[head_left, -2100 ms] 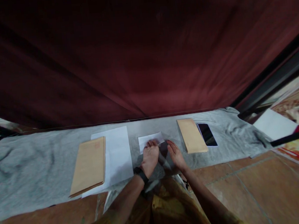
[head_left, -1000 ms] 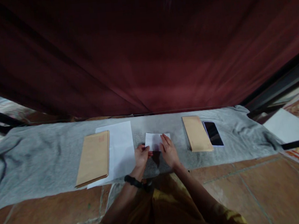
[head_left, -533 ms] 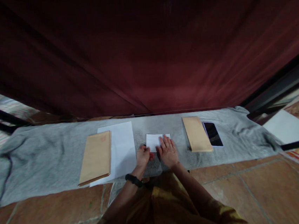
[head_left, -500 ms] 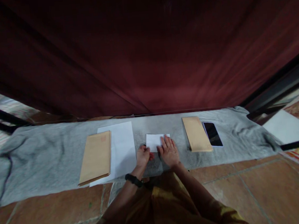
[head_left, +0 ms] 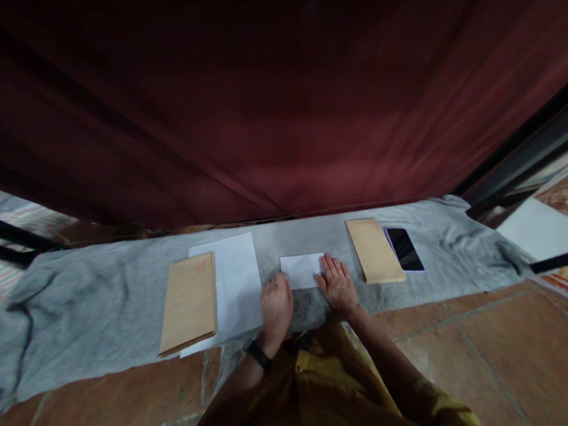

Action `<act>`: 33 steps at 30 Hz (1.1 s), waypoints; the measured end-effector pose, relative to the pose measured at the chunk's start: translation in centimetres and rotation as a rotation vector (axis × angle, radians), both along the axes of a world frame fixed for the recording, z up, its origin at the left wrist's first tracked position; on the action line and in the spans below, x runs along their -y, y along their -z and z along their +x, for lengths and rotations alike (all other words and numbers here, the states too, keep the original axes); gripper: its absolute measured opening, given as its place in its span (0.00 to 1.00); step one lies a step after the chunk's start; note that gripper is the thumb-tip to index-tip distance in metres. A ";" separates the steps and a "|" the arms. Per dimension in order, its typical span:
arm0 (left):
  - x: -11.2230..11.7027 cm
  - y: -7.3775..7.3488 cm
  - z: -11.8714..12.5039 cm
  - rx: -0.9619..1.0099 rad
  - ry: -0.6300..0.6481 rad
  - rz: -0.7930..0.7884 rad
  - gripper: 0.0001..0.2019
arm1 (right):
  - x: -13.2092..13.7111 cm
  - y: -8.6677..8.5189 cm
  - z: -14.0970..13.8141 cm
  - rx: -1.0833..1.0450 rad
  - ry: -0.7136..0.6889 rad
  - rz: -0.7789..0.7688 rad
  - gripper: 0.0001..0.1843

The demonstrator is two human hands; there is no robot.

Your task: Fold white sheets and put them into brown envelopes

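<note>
A small folded sheet of white paper (head_left: pixel 300 272) lies flat on a grey cloth (head_left: pixel 311 237) in front of me. My right hand (head_left: pixel 338 286) rests palm down over its right end, fingers stretched out. At the paper's lower left corner, my left hand (head_left: pixel 277 306) is curled into a fist, knuckles up. The fist's underside is hidden, and I see nothing sticking out of it. A dark watch (head_left: pixel 257 354) is on the left wrist.
To the left, a stack of brown envelopes (head_left: pixel 188 299) overlaps large white sheets (head_left: pixel 238 281). Another brown envelope (head_left: pixel 375 251) lies right of my hands, beside a phone (head_left: pixel 405 249). A dark red curtain (head_left: pixel 276 127) hangs behind the cloth-covered surface. Tiled floor (head_left: pixel 132 408) shows below.
My left hand has gone from pinching the paper's left edge to a fist at its lower left corner. My right hand has shifted slightly right and still lies flat.
</note>
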State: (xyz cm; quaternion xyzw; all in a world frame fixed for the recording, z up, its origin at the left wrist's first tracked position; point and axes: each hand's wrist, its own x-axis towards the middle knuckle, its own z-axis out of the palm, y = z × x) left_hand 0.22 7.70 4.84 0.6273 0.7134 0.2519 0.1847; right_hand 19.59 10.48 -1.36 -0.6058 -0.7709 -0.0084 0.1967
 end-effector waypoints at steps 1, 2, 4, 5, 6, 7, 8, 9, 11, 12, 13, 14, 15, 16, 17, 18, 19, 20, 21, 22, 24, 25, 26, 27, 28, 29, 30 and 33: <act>0.3 0.1 0.4 -0.112 0.132 0.077 0.16 | 0.0 0.0 0.0 -0.002 -0.002 -0.005 0.32; 0.5 0.3 1.0 -0.181 0.259 0.127 0.18 | 0.0 -0.1 0.0 -0.001 -0.003 -0.010 0.32; 0.7 1.3 1.9 -0.270 0.438 0.184 0.23 | 0.1 -0.1 0.0 0.005 -0.001 -0.019 0.31; 0.7 1.9 2.2 -0.304 0.487 0.191 0.25 | 0.1 -0.1 0.0 0.010 0.001 -0.023 0.31; 0.7 2.6 2.4 -0.334 0.517 0.189 0.27 | 0.1 -0.2 0.1 0.014 0.003 -0.025 0.31; 0.8 3.2 2.5 -0.359 0.529 0.182 0.29 | 0.1 -0.2 0.1 0.017 0.005 -0.026 0.31; 0.8 3.7 2.3 -0.378 0.532 0.176 0.31 | 0.2 -0.3 0.1 0.020 0.007 -0.027 0.31; 0.9 4.1 2.1 -0.393 0.532 0.172 0.33 | 0.2 -0.4 0.0 0.022 0.010 -0.027 0.31; 1.2 4.6 1.3 -0.412 0.524 0.173 0.35 | 0.2 -0.5 0.0 0.025 0.016 -0.024 0.31; 1.4 4.7 0.9 -0.419 0.510 0.174 0.36 | 0.2 -0.5 0.0 0.026 0.019 -0.023 0.31; 1.7 4.8 0.5 -0.422 0.493 0.176 0.36 | 0.2 -0.5 -0.1 0.026 0.020 -0.021 0.31; 1.9 4.8 0.1 -0.422 0.475 0.178 0.37 | 0.2 -0.5 -0.1 0.024 0.020 -0.020 0.31; 2.2 4.8 -0.3 -0.420 0.458 0.179 0.37 | 0.2 -0.5 -0.1 0.021 0.018 -0.019 0.31; 2.5 4.8 -0.6 -0.416 0.442 0.179 0.37 | 0.2 -0.5 -0.1 0.016 0.015 -0.019 0.31; 2.8 4.8 -0.8 -0.412 0.427 0.178 0.37 | 0.2 -0.4 0.0 0.011 0.012 -0.019 0.31; 3.0 4.9 -1.0 -0.409 0.414 0.174 0.38 | 0.2 -0.3 0.0 0.007 0.010 -0.019 0.31; 3.1 4.9 -1.0 -0.408 0.404 0.167 0.38 | 0.2 -0.3 0.0 0.003 0.009 -0.020 0.31; 3.2 4.9 -1.0 -0.410 0.393 0.157 0.37 | 0.2 -0.2 0.1 0.000 0.006 -0.020 0.32; 3.3 4.8 -0.9 -0.415 0.383 0.146 0.37 | 0.2 -0.2 0.1 -0.002 0.003 -0.021 0.32; 3.3 4.7 -0.7 -0.422 0.377 0.136 0.36 | 0.2 -0.1 0.2 -0.005 -0.001 -0.022 0.32; 3.2 4.5 -0.2 -0.439 0.381 0.119 0.34 | 0.1 -0.2 0.2 -0.015 -0.005 -0.024 0.32; 3.1 4.4 0.1 -0.447 0.385 0.112 0.33 | 0.1 -0.2 0.2 -0.023 -0.005 -0.024 0.32; 3.0 4.2 0.2 -0.454 0.389 0.108 0.32 | 0.1 -0.3 0.2 -0.031 -0.003 -0.023 0.32; 3.0 4.1 0.4 -0.461 0.390 0.104 0.33 | 0.1 -0.3 0.1 -0.039 -0.002 -0.021 0.31; 3.0 4.1 0.4 -0.468 0.389 0.103 0.33 | 0.1 -0.4 0.1 -0.044 -0.002 -0.018 0.31; 3.0 4.0 0.4 -0.476 0.387 0.103 0.34 | 0.2 -0.4 0.0 -0.047 -0.002 -0.015 0.31; 3.0 4.0 0.3 -0.485 0.388 0.104 0.35 | 0.2 -0.4 0.0 -0.047 0.001 -0.013 0.31; 3.1 4.2 -0.3 -0.510 0.399 0.092 0.37 | 0.3 -0.3 0.0 -0.038 0.025 -0.022 0.30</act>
